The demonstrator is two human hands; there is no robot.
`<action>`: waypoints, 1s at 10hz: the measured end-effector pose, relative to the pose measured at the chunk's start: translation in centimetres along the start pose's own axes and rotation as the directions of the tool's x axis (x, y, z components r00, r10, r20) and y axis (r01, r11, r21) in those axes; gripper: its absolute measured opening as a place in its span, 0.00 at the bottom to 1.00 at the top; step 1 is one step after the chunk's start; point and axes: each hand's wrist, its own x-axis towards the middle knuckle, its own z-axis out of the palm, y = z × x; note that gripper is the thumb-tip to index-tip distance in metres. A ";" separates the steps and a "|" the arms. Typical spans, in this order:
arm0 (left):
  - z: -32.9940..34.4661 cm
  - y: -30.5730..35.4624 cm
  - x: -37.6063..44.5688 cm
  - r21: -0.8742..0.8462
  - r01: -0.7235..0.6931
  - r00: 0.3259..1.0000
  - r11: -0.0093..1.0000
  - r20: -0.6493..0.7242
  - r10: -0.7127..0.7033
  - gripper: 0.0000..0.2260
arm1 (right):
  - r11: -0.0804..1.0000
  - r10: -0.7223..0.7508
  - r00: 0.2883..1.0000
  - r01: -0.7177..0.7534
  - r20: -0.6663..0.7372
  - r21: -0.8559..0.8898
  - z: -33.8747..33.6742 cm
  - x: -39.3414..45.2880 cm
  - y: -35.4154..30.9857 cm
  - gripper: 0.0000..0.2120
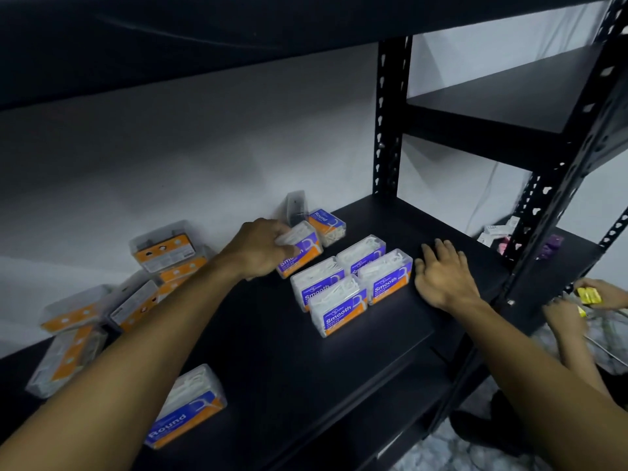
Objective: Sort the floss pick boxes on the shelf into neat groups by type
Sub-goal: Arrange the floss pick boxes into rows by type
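One Smooth box (300, 254), gripped in the left hand (261, 248), lies just up-left of the four-box Smooth group (350, 283), while the right hand (441, 277) rests flat and empty beside that group.

Black metal shelf (339, 379), slotted uprights. On it: four "Smooth" boxes (350, 283) standing close together in a two-by-two block at centre; one "Smooth" box (300, 254) just behind-left of the block; a "Round" box (327, 226) near the wall; a "Round" box (188, 407) at front left; a jumbled heap of boxes (112, 297) far left, backs outward.
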 end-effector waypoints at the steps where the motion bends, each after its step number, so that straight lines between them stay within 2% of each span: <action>1: 1.2 -0.2 1.0 0.016 0.008 0.998 1.000 0.066 -0.009 0.14 | 1.000 0.010 0.999 -0.009 0.035 -0.028 0.0 0.0 -0.1 0.26; 4: 3.5 -0.4 3.1 0.113 -0.013 0.994 0.994 0.111 0.000 0.14 | 0.998 0.017 0.998 -0.014 0.057 -0.060 0.0 0.0 -0.2 0.26; 10: 3.3 -1.3 2.9 0.100 -0.065 0.991 0.993 0.121 0.052 0.19 | 0.999 0.019 0.998 -0.017 0.054 -0.034 -0.3 -0.2 -0.4 0.26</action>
